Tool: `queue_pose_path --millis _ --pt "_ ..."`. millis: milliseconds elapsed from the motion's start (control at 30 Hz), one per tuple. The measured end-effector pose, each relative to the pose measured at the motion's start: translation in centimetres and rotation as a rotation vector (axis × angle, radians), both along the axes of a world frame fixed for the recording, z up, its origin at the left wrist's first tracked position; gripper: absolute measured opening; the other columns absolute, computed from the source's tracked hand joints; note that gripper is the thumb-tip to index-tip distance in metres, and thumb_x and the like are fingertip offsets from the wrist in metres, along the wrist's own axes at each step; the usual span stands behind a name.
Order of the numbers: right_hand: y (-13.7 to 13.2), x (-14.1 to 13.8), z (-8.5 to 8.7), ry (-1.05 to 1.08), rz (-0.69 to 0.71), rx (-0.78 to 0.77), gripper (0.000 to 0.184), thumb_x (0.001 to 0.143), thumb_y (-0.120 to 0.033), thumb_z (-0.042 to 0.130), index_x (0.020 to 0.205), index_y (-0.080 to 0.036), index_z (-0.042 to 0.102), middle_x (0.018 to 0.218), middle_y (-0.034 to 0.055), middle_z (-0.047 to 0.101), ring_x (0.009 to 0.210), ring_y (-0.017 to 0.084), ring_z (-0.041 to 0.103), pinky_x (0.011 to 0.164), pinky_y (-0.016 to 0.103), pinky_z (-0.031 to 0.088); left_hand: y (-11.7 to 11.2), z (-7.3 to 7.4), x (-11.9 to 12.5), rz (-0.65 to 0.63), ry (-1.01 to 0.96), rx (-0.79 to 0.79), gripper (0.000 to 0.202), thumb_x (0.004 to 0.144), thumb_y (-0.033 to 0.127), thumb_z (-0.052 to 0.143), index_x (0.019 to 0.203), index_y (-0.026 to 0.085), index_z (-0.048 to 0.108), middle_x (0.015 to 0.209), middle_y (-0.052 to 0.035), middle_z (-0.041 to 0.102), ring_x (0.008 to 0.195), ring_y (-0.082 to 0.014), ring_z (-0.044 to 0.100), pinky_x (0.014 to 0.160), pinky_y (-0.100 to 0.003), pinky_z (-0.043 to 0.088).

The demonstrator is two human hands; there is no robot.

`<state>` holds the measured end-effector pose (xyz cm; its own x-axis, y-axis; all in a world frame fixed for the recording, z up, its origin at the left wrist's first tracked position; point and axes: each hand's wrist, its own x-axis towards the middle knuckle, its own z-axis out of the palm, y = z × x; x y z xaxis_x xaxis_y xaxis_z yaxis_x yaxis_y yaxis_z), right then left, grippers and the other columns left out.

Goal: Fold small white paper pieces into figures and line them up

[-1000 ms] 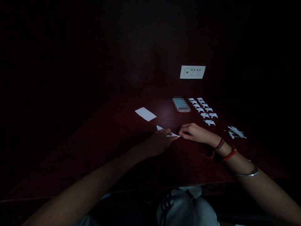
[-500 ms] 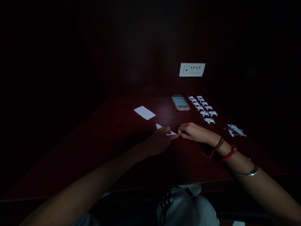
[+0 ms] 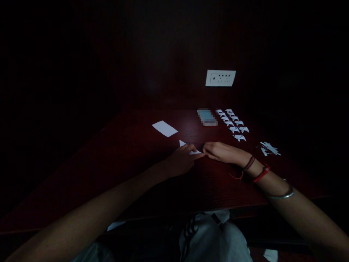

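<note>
The scene is very dark. A small white folded paper (image 3: 183,144) lies on the dark red table (image 3: 136,171). My left hand (image 3: 180,162) rests over its middle with fingers pressed down on it. My right hand (image 3: 219,151) touches the paper's right tip with curled fingers; threads and a bangle circle that wrist. Part of the paper is hidden under my left fingers.
A flat white paper rectangle (image 3: 164,128) lies behind my left hand. A phone (image 3: 207,117) sits further back, with two rows of several small folded paper pieces (image 3: 232,123) beside it. More paper scraps (image 3: 268,148) lie at the right. A wall socket (image 3: 220,78) is behind.
Both hands stay on the folded paper with hardly any shift; the whole view has drifted slightly as my head moved.
</note>
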<state>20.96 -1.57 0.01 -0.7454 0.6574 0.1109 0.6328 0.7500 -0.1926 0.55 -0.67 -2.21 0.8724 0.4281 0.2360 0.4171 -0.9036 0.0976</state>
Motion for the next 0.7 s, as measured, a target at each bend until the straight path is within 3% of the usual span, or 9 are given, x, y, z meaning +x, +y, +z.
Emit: queue_pose_path --millis 467,700 --pt "1.2 0.7 -0.1 0.104 0.02 -0.097 0.016 0.079 -0.02 0.04 0.076 -0.013 0.053 0.071 0.0039 0.055 0.063 0.011 0.048 0.062 0.023 0.036 -0.6 0.6 -0.1 0.023 0.046 0.036 0.045 0.077 0.014 0.037 0.121 0.023 0.036 0.103 -0.0067 0.037 0.09 -0.0187 0.035 0.083 -0.034 0.029" --pt "1.2 0.9 -0.4 0.081 0.042 -0.07 0.013 0.078 -0.019 0.041 0.076 -0.013 0.052 0.071 0.0033 0.052 0.063 0.01 0.046 0.061 0.022 0.035 -0.3 0.5 0.3 0.005 0.024 0.014 0.048 0.074 0.01 0.037 0.12 0.024 0.037 0.103 -0.006 0.037 0.091 -0.0183 0.035 0.085 -0.033 0.028"
